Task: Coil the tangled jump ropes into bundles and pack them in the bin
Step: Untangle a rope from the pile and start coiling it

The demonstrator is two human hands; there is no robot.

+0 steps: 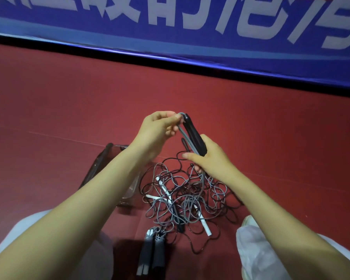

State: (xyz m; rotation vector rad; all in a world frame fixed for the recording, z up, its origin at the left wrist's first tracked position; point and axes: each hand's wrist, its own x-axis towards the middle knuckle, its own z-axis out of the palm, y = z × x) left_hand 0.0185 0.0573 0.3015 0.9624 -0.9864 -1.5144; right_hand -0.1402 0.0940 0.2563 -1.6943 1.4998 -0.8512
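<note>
Most jump ropes (182,197) lay tangled on the floor (69,110) beside the bin (101,158); your left grip (156,128) pinched grey cord (185,136), your right grip (208,160) clasped a black handle (194,134).

- The red floor (69,102) lies open to the left, to the right and on the far side, as far as the blue banner (190,49) that walls off the far edge.
- The tangle of ropes (182,197) covers the middle floor, its loops reaching from the bin (102,158) almost to the right knee (259,251).
- The left forearm (101,190) crosses over the bin and hides most of its mouth.
- The left hand (158,126) pinches the grey rope (187,141) and the right hand (208,158) grips the black handle (194,136) above the tangle; strands hang from them into the pile.
- Paired grey handles (150,255) fill the narrow lane between the knees.
</note>
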